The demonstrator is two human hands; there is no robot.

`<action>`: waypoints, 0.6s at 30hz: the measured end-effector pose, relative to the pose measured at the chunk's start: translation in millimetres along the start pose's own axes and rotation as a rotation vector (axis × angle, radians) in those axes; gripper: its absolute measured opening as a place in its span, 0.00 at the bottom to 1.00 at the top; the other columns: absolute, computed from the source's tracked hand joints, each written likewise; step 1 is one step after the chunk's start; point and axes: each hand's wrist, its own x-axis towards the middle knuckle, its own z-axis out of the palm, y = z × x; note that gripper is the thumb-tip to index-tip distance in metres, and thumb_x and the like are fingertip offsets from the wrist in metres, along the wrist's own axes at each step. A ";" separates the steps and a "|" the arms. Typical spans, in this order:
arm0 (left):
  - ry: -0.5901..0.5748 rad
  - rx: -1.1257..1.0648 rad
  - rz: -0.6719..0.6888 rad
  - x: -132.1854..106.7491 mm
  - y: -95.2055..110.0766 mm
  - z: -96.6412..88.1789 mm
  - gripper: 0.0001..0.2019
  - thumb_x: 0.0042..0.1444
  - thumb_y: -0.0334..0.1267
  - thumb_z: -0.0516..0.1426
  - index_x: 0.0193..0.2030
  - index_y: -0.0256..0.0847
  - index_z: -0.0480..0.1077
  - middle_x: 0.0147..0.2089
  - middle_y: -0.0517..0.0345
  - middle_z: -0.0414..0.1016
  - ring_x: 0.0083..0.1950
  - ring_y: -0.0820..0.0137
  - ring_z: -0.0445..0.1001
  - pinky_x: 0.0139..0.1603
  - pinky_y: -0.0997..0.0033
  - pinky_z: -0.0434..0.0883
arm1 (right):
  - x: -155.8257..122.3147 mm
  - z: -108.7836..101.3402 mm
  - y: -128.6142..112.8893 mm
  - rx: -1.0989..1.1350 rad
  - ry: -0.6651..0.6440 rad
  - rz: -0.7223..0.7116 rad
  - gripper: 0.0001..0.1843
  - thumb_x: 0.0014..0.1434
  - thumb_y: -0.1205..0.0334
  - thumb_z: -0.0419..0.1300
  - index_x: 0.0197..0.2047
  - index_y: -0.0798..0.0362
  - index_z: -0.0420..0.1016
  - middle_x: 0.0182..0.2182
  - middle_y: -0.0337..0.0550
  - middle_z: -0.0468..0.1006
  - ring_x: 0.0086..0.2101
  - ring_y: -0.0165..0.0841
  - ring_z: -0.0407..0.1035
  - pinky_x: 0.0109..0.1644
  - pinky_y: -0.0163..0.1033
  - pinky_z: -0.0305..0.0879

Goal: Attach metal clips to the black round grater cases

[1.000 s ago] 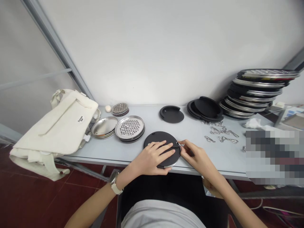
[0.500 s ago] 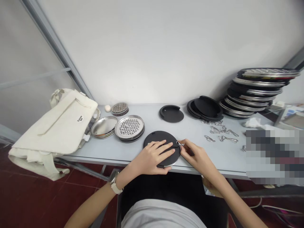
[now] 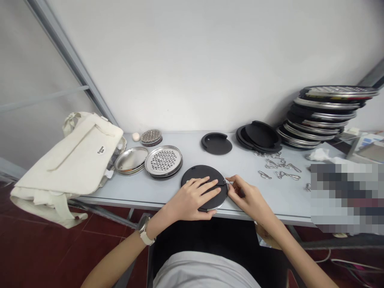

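A round black lid point(image 3: 198, 175) over a metal disc lies near the front edge of the grey table point(image 3: 192, 154). My left hand point(image 3: 192, 198) lies flat on it with fingers stretched out, pressing it down. My right hand point(image 3: 247, 198) is at the lid's right rim, fingers pinched on a small metal clip point(image 3: 225, 182) where it meets the rim.
A perforated steel disc point(image 3: 163, 161) and a plain steel plate point(image 3: 131, 160) sit to the left beside a white canvas bag point(image 3: 75, 160). Black lids point(image 3: 216, 144) point(image 3: 259, 138), loose metal clips point(image 3: 279, 168) and a tall stack of discs point(image 3: 327, 116) stand to the right. A small grater point(image 3: 151, 137) is at the back.
Almost nothing has moved. Both hands stay on the black lid; the right fingers have shifted very slightly at the clip.
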 end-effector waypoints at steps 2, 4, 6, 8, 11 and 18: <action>-0.001 -0.001 -0.002 0.1 0.0 -0.2 0.28 0.62 0.49 0.52 0.67 0.41 0.58 0.70 0.51 0.55 0.69 0.57 0.54 0.62 0.55 0.59 | -0.2 -0.2 -0.3 -0.003 -0.004 -0.001 0.08 0.66 0.56 0.49 0.43 0.49 0.63 0.22 0.32 0.65 0.23 0.30 0.62 0.30 0.34 0.62; -0.001 -0.002 -0.002 0.2 0.1 -0.4 0.29 0.62 0.49 0.52 0.67 0.41 0.58 0.70 0.51 0.56 0.69 0.57 0.54 0.62 0.55 0.60 | -0.2 -0.2 -0.1 -0.003 -0.008 -0.003 0.08 0.67 0.56 0.48 0.42 0.49 0.63 0.22 0.32 0.64 0.22 0.30 0.62 0.30 0.34 0.62; -0.003 -0.001 -0.002 0.3 0.3 -0.6 0.29 0.62 0.49 0.52 0.67 0.41 0.58 0.70 0.51 0.55 0.69 0.57 0.54 0.62 0.55 0.60 | -0.1 0.0 0.1 -0.002 -0.012 -0.005 0.07 0.67 0.56 0.48 0.42 0.49 0.63 0.22 0.32 0.65 0.22 0.30 0.62 0.30 0.34 0.62; -0.005 0.001 -0.004 0.4 0.4 -0.8 0.28 0.62 0.49 0.52 0.67 0.41 0.58 0.70 0.51 0.54 0.69 0.57 0.54 0.62 0.55 0.59 | 0.1 0.2 0.1 -0.001 -0.013 -0.006 0.08 0.67 0.56 0.48 0.43 0.49 0.63 0.23 0.33 0.66 0.23 0.30 0.63 0.30 0.34 0.62; -0.004 0.004 -0.004 0.4 0.5 -0.8 0.28 0.62 0.50 0.52 0.66 0.40 0.58 0.70 0.51 0.54 0.69 0.56 0.54 0.62 0.55 0.59 | 0.7 0.1 -0.4 -0.004 -0.026 -0.010 0.10 0.67 0.56 0.47 0.47 0.50 0.63 0.25 0.36 0.70 0.24 0.31 0.65 0.32 0.35 0.63; -0.003 0.001 0.002 0.2 0.1 0.3 0.29 0.62 0.49 0.52 0.67 0.41 0.57 0.70 0.53 0.54 0.70 0.57 0.53 0.62 0.55 0.60 | 1.8 -2.4 -2.6 0.002 -0.027 -0.047 0.10 0.68 0.59 0.46 0.46 0.51 0.65 0.32 0.42 0.75 0.29 0.33 0.70 0.37 0.36 0.65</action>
